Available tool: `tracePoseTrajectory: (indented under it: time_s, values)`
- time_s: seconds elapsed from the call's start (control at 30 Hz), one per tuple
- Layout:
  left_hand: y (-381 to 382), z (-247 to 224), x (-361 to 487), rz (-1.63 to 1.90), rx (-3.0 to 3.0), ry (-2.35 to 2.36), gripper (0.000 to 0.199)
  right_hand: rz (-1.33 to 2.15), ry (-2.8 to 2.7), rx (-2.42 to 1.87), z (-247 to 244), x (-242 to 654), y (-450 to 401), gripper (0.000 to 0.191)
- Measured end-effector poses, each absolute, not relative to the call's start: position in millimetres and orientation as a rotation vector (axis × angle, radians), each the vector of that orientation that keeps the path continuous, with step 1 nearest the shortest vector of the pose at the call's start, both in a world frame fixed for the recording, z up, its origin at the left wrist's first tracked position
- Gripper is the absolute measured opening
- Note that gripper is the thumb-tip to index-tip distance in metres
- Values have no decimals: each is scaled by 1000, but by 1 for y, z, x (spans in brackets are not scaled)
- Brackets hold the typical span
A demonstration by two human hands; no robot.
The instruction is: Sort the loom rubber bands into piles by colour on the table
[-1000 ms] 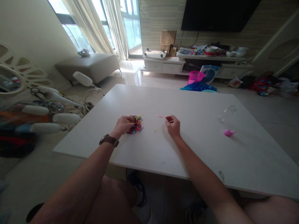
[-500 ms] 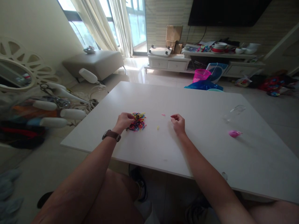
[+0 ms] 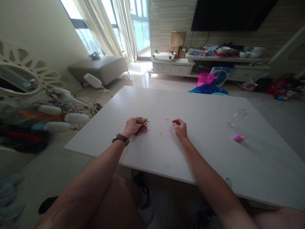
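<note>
My left hand (image 3: 132, 126), with a dark watch on its wrist, rests over the left part of a pile of small multicoloured strips (image 3: 144, 126). Its fingers are pinched at the pile, and what they grip is too small to name. My right hand (image 3: 179, 127) hovers over the white table (image 3: 205, 117), thumb and index finger bent and a little apart, with nothing visible between them. Between the hands lie a small pink piece (image 3: 166, 119) and a small yellow piece (image 3: 160, 132).
A pink balloon-like object (image 3: 239, 138) and a clear container (image 3: 238, 117) stand on the table's right side. Near the front edge lies a small clear piece (image 3: 228, 182). White lamp shades (image 3: 76, 119) are beside the table's left edge.
My left hand has shifted right over the pile, covering more of its left side. My right hand has moved slightly left. The camera view has tilted up a little.
</note>
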State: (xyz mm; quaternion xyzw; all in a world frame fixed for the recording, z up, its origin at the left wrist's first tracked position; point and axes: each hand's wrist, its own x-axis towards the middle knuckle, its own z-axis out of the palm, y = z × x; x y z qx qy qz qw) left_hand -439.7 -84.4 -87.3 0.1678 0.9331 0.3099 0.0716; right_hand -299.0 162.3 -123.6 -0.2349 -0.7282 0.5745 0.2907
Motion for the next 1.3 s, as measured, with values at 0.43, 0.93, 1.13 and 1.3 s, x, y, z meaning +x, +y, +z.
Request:
tracePoseTrajectory:
  time_s: [0.43,0.93,1.13,1.3]
  values:
    - [-83,-72,-439,930,498,2914,16,1518,-1984,-632,-124,-298,163,14]
    - [-64,-59,-416,1330,804,2486,15,1488,-2137,-349,-113,-292,147,19]
    - [-45,-57,-399,1386,973,2186,16,1503,-2242,10,-103,-286,128,24]
    - [-39,-55,-391,1338,1042,2071,20,1513,-2266,119,-100,-284,129,22]
